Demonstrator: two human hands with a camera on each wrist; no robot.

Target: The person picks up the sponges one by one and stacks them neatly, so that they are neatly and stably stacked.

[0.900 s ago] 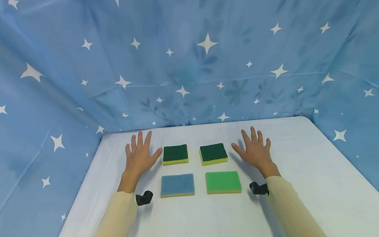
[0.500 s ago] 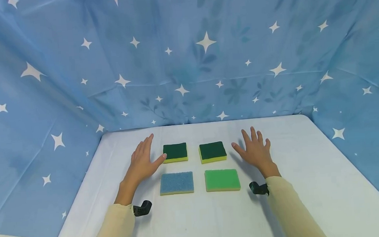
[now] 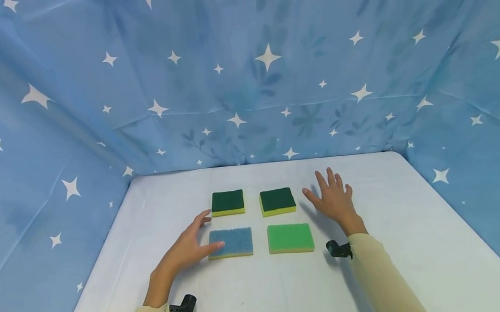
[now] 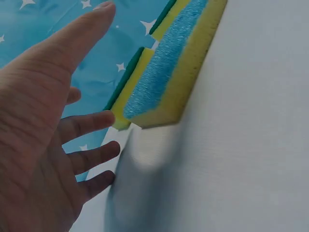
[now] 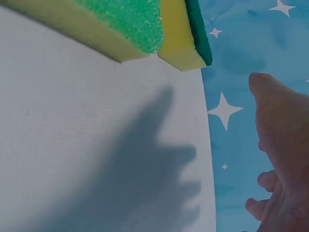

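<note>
Left hand [image 3: 187,250]: grip spread, holding nothing, thumb over the left end of the blue sponge [image 3: 238,239]. I judge the step in hand an approach to that sponge; the next move calls for closing thumb and fingers on its sides.
Blue sponge: near row, left, flat on the desk [image 3: 285,289]; coarse blue top, yellow base.
Green sponge [image 3: 290,237]: beside it, apart.
Right hand [image 3: 335,203]: grip spread, holding nothing.
Left dark sponge [image 3: 228,201], right dark sponge [image 3: 278,200]: far row, yellow-based.
</note>
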